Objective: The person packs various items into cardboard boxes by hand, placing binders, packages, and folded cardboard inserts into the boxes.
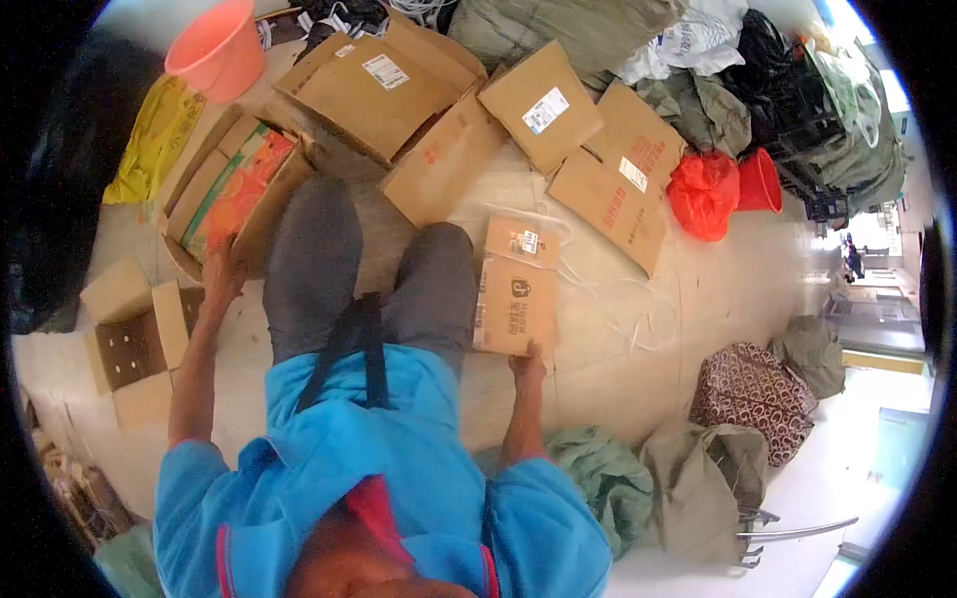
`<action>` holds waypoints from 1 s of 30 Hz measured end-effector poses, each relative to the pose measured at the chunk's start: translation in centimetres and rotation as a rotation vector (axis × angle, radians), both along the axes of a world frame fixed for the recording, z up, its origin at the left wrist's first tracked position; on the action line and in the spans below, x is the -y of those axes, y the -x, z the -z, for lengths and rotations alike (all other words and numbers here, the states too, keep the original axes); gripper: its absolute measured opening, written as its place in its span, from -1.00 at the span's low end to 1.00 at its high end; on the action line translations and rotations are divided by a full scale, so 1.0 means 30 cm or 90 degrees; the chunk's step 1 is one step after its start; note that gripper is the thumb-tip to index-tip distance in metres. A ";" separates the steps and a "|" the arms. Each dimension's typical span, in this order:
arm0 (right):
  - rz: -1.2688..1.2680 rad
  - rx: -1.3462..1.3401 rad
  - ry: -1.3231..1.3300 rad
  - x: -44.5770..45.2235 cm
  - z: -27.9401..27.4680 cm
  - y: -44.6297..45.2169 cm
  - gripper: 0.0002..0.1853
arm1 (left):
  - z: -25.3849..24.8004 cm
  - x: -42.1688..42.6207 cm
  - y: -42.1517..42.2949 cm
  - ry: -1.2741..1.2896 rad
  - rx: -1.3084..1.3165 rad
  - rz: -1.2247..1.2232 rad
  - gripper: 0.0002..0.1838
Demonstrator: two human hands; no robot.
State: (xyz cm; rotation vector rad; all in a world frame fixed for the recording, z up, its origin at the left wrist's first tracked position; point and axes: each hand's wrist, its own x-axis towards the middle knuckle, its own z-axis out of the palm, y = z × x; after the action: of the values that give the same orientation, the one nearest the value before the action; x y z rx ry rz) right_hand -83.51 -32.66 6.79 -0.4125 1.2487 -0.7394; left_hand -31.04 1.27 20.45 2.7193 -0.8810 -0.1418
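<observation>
At the left, my left hand [223,271] rests at the near edge of an open cardboard box [179,214] that holds flattened cardboard, including a red and green printed piece [249,179]. Its fingers reach toward that printed piece. On the other side of my knees, my right hand [528,365] has its fingers closed on the lower edge of a flattened brown carton [518,304] with a white label near its top. The carton lies over the floor just right of my right knee. An open small box [133,349] sits left of my left forearm.
Large flattened cartons [349,85] lie ahead, with more [613,204] to the right. A pink bucket [217,50] is at upper left, a red bag [703,194] and red bucket [760,181] at right. White straps [648,329] lie on the floor; sacks [698,478] stand lower right.
</observation>
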 end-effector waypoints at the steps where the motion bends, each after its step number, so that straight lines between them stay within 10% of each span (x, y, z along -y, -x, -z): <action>1: -0.024 -0.032 -0.009 0.009 0.003 0.003 -0.59 | 0.005 0.004 -0.010 0.013 -0.003 -0.008 -0.42; 11: -0.132 0.000 0.004 0.049 -0.109 0.001 -0.60 | 0.040 -0.008 -0.069 0.048 0.010 -0.001 -0.59; 16: -0.489 -0.008 -0.006 0.243 0.374 0.303 -0.58 | -0.111 0.078 -0.008 -0.035 -0.189 -0.089 -0.55; 24: -0.453 -0.212 -0.019 0.230 0.003 -0.170 -0.57 | -0.081 -0.326 0.212 0.354 0.232 -0.467 -0.51; 30: -0.500 -0.237 0.019 0.209 -0.059 -0.317 -0.57 | -0.048 -0.625 0.365 -0.032 0.153 -0.548 -0.11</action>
State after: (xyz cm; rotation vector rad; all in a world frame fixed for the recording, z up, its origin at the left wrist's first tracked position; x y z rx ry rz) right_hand -74.01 -38.94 8.56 -1.0234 1.2769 -0.0029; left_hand -41.99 20.02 21.89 2.9299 0.3027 0.3453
